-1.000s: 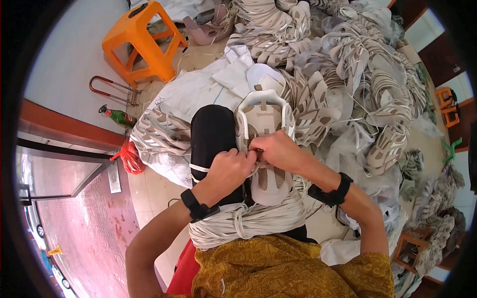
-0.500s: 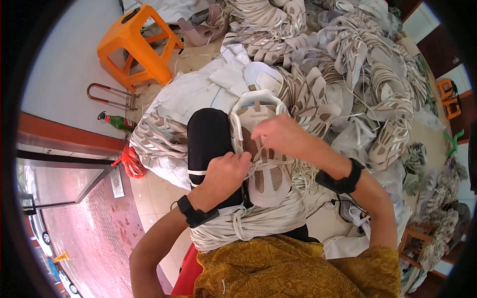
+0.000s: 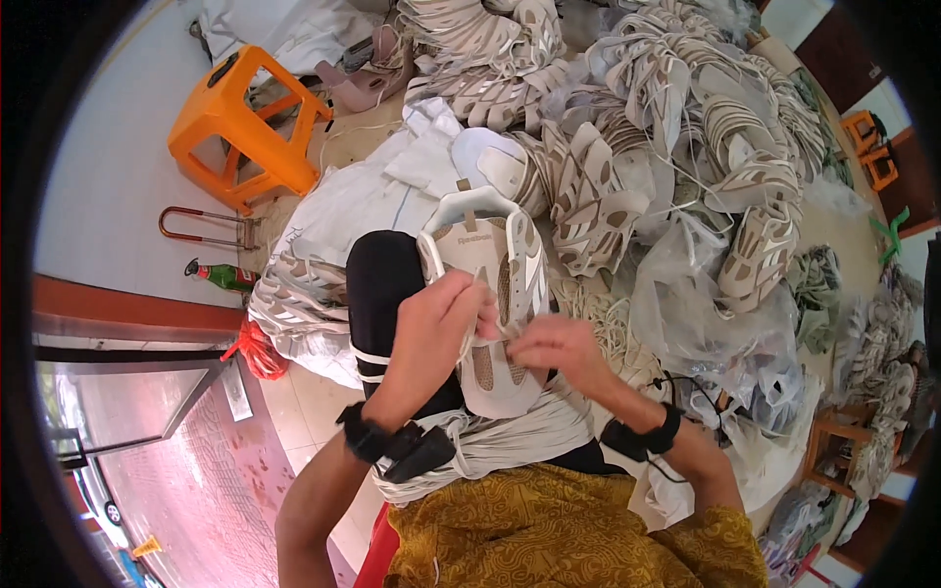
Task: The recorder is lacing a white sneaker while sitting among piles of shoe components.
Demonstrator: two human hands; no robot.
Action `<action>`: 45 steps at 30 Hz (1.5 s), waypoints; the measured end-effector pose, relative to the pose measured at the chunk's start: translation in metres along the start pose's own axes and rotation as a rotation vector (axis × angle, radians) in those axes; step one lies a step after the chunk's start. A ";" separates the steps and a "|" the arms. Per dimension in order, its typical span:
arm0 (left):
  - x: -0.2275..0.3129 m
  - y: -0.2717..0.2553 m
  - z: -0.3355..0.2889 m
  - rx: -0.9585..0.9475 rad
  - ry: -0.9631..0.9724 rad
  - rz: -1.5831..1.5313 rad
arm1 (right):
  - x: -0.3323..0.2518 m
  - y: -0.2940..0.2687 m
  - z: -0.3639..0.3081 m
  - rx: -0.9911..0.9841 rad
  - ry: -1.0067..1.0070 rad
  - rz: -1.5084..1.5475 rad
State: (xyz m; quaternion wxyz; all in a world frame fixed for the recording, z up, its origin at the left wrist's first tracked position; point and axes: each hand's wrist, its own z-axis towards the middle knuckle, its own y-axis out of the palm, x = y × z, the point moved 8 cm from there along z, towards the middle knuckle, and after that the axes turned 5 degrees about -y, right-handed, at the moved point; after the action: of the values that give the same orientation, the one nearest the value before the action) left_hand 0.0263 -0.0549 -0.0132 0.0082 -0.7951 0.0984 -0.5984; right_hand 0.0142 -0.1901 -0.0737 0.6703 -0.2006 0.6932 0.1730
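Observation:
A beige and white shoe upper [image 3: 478, 233] with mesh panels lies across my lap, toe toward me. Over its middle, my left hand [image 3: 433, 318] is closed, pinching a pale shoelace [image 3: 465, 345] that hangs below the fingers. My right hand [image 3: 567, 355] is at the lower right of the lacing opening, fingertips pinched on the lace at the lowest eyelets; they partly hide it. Beside the upper is my black-clad leg [image 3: 384, 284] with white bands around it. A thick bundle of pale laces [image 3: 524, 441] lies across my lap, nearer to me.
Stacks of similar shoe uppers [image 3: 740, 147] and clear plastic bags [image 3: 691, 294] fill the floor ahead and right. More uppers [image 3: 299, 294] lie on a white sack [image 3: 343, 191] at left. An orange stool [image 3: 245, 127], a green bottle [image 3: 230, 276] and a red bag [image 3: 259, 348] stand along the wall.
My left hand has risen from the upper's left side to its middle. My right hand has come down from the top of the opening to its lower right. The view has shifted slightly.

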 end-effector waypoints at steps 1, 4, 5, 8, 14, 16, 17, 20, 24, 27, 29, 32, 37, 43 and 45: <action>-0.004 0.005 0.006 0.002 0.003 0.004 | -0.011 0.006 -0.006 -0.043 -0.187 -0.090; -0.033 0.018 0.024 -0.058 0.032 0.514 | -0.007 0.005 -0.011 0.026 -0.153 0.080; -0.030 0.023 0.026 -0.073 0.035 0.519 | 0.012 -0.001 -0.014 0.130 0.069 0.329; -0.032 0.038 0.030 -0.180 -0.074 0.586 | 0.043 -0.013 -0.017 0.238 0.216 0.569; -0.037 0.039 0.027 -0.222 -0.228 0.567 | 0.039 -0.012 -0.016 0.236 0.260 0.416; -0.039 0.039 0.026 -0.216 -0.214 0.548 | 0.046 -0.013 -0.014 0.279 0.195 0.386; -0.038 0.039 0.025 -0.214 -0.213 0.551 | 0.041 -0.015 -0.010 0.308 0.132 0.355; -0.037 0.036 0.023 -0.187 -0.233 0.545 | 0.026 -0.018 -0.010 0.335 0.073 0.164; -0.041 0.037 0.026 -0.171 -0.167 0.553 | 0.010 -0.019 -0.008 0.332 -0.076 -0.159; -0.046 0.040 0.034 -0.144 -0.066 0.594 | -0.003 -0.023 -0.008 0.360 -0.270 -0.410; -0.042 0.039 0.036 -0.106 0.089 0.715 | -0.022 -0.012 -0.008 0.346 -0.509 -0.649; -0.036 0.042 0.032 -0.046 0.321 0.878 | -0.029 0.002 -0.006 0.292 -0.603 -0.888; -0.051 0.045 0.036 0.126 0.332 0.834 | -0.034 0.012 -0.001 0.268 -0.595 -1.024; -0.051 0.057 0.038 0.096 0.379 0.690 | 0.005 -0.031 0.008 0.410 -0.265 -0.496; -0.062 0.061 0.046 0.010 0.303 0.696 | 0.038 -0.036 0.016 0.356 -0.009 -0.204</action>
State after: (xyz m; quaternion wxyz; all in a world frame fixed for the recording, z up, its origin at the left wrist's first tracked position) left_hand 0.0447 -0.1088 -0.0930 0.2002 -0.6165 0.3596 -0.6712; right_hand 0.0460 -0.2147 -0.1110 0.7125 -0.1472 0.6858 -0.0202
